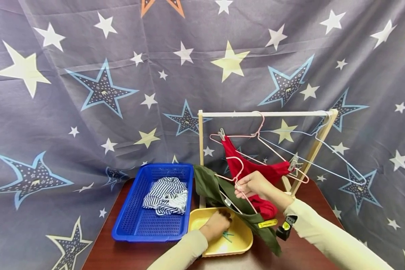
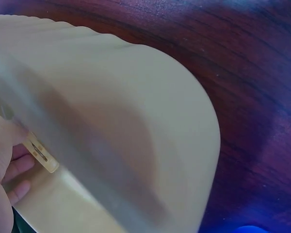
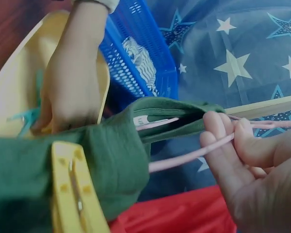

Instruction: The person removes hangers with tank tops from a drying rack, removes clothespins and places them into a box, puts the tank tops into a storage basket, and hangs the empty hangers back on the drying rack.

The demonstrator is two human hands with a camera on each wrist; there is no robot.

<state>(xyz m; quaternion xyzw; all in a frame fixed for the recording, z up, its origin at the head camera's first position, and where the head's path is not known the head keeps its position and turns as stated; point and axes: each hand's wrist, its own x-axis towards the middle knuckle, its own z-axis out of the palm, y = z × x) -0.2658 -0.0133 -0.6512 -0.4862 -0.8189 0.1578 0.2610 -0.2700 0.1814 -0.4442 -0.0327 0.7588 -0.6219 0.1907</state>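
Note:
My right hand [image 1: 256, 184] pinches a pink hanger [image 3: 184, 156] near the base of its hook. A dark green garment [image 1: 209, 183] hangs on that hanger, its waistband gaping in the right wrist view. One yellow clothespin [image 1: 267, 224] grips the garment's near side. Down inside the yellow basin [image 1: 243, 245], my left hand [image 1: 217, 225] holds a pale yellow clothespin [image 2: 42, 156] between thumb and fingers, seen in the left wrist view. Close to that hand a teal clothespin [image 1: 228, 235] lies in the basin.
Behind the green garment, a red garment [image 1: 237, 153] is clipped to another pink hanger on the white-barred rack [image 1: 236, 114]. A light blue hanger [image 1: 341, 162] hangs at the rack's right. Left stands a blue basket [image 1: 121, 225] holding striped clothing [image 1: 165, 195].

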